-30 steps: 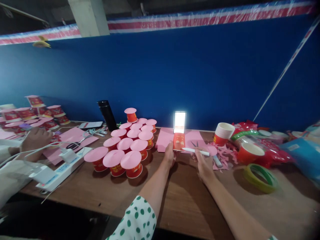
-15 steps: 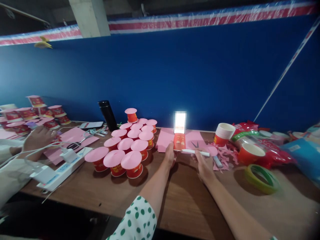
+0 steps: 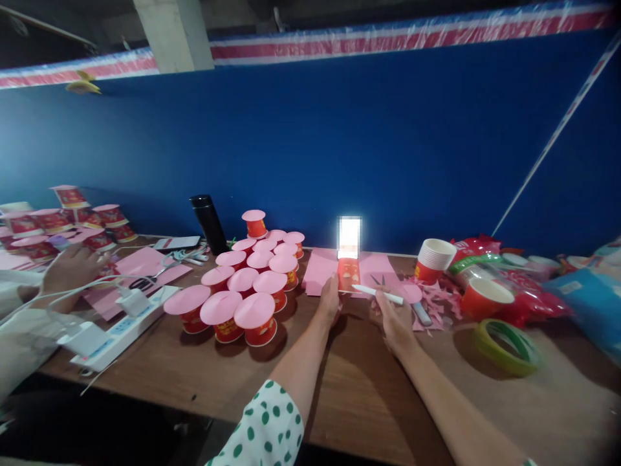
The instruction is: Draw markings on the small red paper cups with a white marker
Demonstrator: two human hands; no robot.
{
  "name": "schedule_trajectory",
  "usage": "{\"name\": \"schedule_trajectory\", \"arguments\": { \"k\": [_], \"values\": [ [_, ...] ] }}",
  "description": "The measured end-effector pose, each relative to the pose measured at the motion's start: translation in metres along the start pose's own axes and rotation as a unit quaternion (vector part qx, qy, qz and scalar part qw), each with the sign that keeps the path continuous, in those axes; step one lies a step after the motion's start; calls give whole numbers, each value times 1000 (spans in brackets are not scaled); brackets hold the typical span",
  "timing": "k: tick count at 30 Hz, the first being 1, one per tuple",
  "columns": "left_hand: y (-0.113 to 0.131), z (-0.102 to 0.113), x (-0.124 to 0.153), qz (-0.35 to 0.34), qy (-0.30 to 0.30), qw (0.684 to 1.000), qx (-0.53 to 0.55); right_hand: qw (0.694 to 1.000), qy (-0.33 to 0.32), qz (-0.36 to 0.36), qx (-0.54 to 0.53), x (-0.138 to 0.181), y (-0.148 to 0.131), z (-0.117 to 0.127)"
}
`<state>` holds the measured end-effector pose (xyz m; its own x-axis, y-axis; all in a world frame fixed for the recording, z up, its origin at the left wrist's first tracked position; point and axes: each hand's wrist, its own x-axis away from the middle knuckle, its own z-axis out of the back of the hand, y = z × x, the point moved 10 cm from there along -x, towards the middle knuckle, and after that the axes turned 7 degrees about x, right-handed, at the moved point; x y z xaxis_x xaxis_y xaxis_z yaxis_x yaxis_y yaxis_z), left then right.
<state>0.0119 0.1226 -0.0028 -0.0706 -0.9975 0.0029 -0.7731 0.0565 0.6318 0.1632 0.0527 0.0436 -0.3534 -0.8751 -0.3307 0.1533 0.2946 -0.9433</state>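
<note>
My left hand (image 3: 330,301) is closed around the side of a red paper cup (image 3: 348,276), just in front of a bright, blurred-out screen (image 3: 349,237). A slim white pen-like tool (image 3: 378,295) lies in the grip of my right hand (image 3: 395,318), its tip pointing left at the cup's lower right side. Whether the tip touches the cup, I cannot tell. Pink paper sheets (image 3: 317,268) lie behind both hands. Scissors (image 3: 379,281) and a small pink paper disc (image 3: 412,293) are close to my right hand.
On the left stand several red cups topped with pink discs (image 3: 242,280), a black flask (image 3: 208,223) and a white power strip (image 3: 125,330). Stacked cups (image 3: 434,259), pink scraps (image 3: 444,301) and a tape roll (image 3: 507,347) are at right. Another person's hand (image 3: 72,272) works far left.
The white tool in my right hand has shifted slightly left and tilted, its tip now higher against the cup. My left hand and the cup look nearly unmoved.
</note>
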Motion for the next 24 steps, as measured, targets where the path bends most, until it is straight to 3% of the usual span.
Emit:
{"name": "schedule_trajectory", "arguments": {
  "k": [24],
  "values": [
    [3,-3,-1,-31,-13,999,-37,999,-8,24,20,2,-4,-2]
  ]
}}
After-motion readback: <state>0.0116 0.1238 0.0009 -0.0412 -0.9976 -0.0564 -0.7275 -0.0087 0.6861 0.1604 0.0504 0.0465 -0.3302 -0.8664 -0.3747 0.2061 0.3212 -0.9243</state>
